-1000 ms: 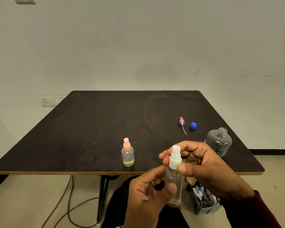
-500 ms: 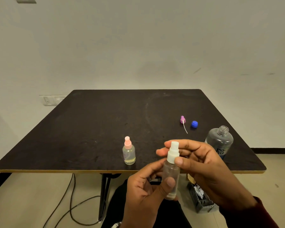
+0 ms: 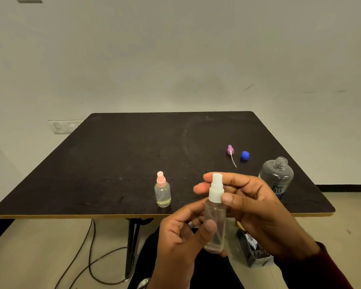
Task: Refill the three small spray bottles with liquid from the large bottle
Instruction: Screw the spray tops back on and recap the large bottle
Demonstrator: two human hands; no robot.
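A dark square table (image 3: 117, 163) fills the middle of the view, its pale front edge running across just behind the hands, with a plain light wall (image 3: 175, 49) beyond it. On the floor under the near left side, loose cables (image 3: 90, 255) trail past the table leg.

Near the right edge of the table stands the large bottle (image 3: 276, 177), clear, upright, its neck open with no cap on, dark lettering on its side. Low down on the floor, right of centre, sits a small grey basket (image 3: 254, 251), partly hidden behind the right wrist.

In front of the table edge, both hands meet around one small spray bottle (image 3: 214, 228). The left hand (image 3: 179, 240) grips the clear body from the left, thumb pressed across the front, a ring on one finger. The right hand (image 3: 258, 213) closes on the white spray top (image 3: 216, 189), thumb at the front of the collar, fingers curled behind it. The bottle is upright, held in the air, near the front edge of the table.

On the table to the left of the hands stands a second small bottle (image 3: 162, 193), pink spray top on, yellowish liquid low inside.

Farther back on the right lie a purple spray head (image 3: 230, 151) with its thin white tube, and just beside it a blue cap (image 3: 245, 155).
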